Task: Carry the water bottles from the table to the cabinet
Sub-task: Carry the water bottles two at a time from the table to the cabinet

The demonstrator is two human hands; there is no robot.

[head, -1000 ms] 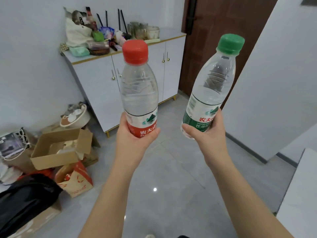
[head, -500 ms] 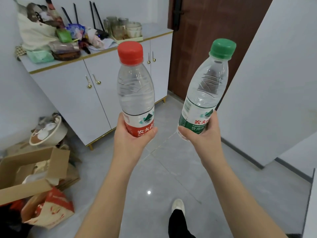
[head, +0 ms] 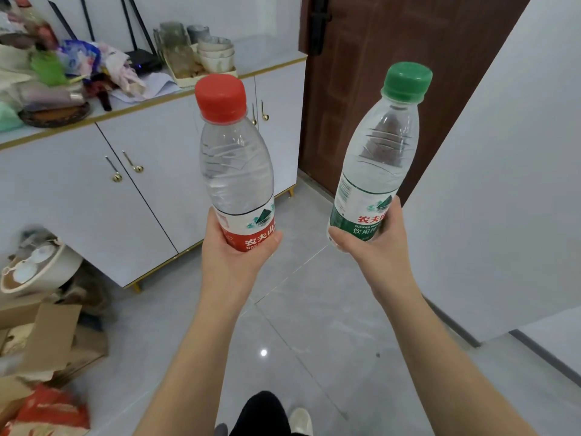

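On my feed I note both hands closed round bottles, neither touching the cabinet [head: 157, 158].

Left hand [head: 234, 262]: the fingers are wrapped round the red label band of the red-capped bottle [head: 235, 165], with the thumb laid across the front. The grip is full and low on the body. The bottle stands nearly upright and appears in front of the cabinet's right-hand doors, held in the air.

Right hand [head: 377, 247]: the fingers are curled round the green label of the green-capped bottle [head: 380, 152], the thumb pressing its lower edge. This bottle leans with its cap away from the cabinet and is seen against the brown door [head: 393, 73] to the cabinet's right.

The two bottles are apart from each other.

The cabinet top is crowded; a tray of bowls [head: 217, 55] sits at its right end. Cardboard boxes [head: 53, 338] lie on the floor by the cabinet's left foot.
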